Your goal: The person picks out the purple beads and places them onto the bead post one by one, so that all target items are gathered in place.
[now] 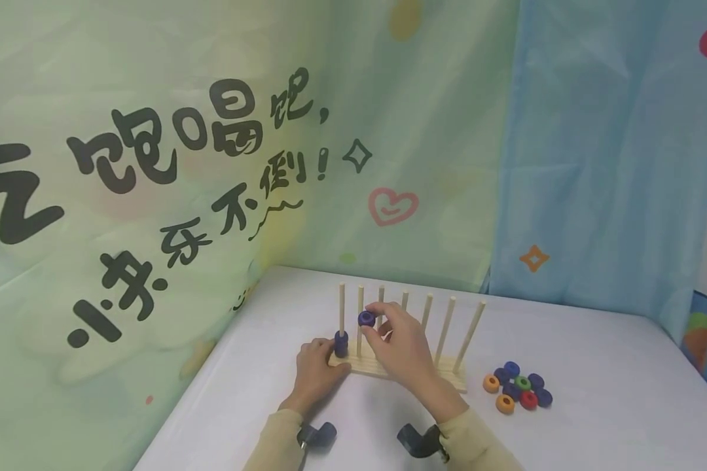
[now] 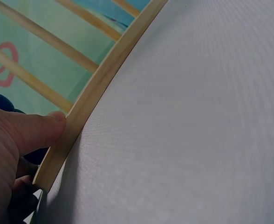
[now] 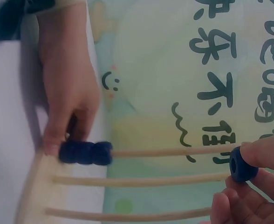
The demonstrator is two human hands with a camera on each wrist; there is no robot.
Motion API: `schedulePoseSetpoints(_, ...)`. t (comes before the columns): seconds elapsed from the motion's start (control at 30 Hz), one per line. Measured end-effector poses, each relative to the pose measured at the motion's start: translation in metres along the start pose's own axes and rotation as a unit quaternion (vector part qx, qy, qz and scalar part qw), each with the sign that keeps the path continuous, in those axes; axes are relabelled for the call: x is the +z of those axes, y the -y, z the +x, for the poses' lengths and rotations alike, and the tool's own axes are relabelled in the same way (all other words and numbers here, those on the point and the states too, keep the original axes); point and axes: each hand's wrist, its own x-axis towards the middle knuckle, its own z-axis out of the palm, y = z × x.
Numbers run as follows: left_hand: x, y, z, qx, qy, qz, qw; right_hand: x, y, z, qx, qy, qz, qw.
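Note:
A wooden peg rack with a flat base (image 1: 368, 367) and several upright pegs stands on the table. My left hand (image 1: 315, 373) grips the base's left end, its thumb (image 2: 53, 128) against the front edge and other fingers partly hidden behind. Blue beads (image 3: 85, 153) are stacked at the bottom of the leftmost peg, close to that hand. Up near the peg tops, my right hand (image 1: 403, 347) pinches a dark blue bead (image 3: 243, 164) between thumb and fingers. In the head view this bead overlaps the second peg from the left; the right hand hides parts of the middle pegs.
To the right of the rack, loose beads lie in a cluster on the white table (image 1: 613, 392): several blue ones (image 1: 544, 397), a red one (image 1: 528, 400), a green one (image 1: 523, 383) and orange ones (image 1: 505, 404). Printed curtains (image 1: 424, 144) hang behind and left of the table.

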Motion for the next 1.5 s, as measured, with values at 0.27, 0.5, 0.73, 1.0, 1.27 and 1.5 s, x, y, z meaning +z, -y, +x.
schedulePoseSetpoints(0.27,-0.003,-0.002,0.0,-0.001,-0.005,-0.003,1.0,-0.004,0.005,0.021,-0.019,-0.009,0.001,0.9998)
schedulePoseSetpoints(0.5,-0.004,-0.004,0.002,-0.004,-0.001,-0.006,1.0,-0.001,0.012,0.033,-0.015,-0.007,0.034,0.9993)
schedulePoseSetpoints(0.73,-0.004,-0.001,0.001,-0.009,-0.004,-0.002,1.0,0.003,0.019,0.046,0.027,0.005,0.052,0.9983)
schedulePoseSetpoints(1.0,-0.003,0.0,0.002,-0.001,-0.003,-0.001,1.0,0.009,0.021,0.054,0.051,0.02,0.052,0.9972)
schedulePoseSetpoints(1.27,-0.002,-0.002,0.001,-0.007,0.004,-0.002,1.0,0.016,0.018,0.06,0.045,0.007,0.025,0.9987)
schedulePoseSetpoints(1.5,-0.002,-0.002,0.0,-0.004,0.004,0.001,1.0,0.02,0.018,0.062,0.056,0.011,0.02,0.9982)
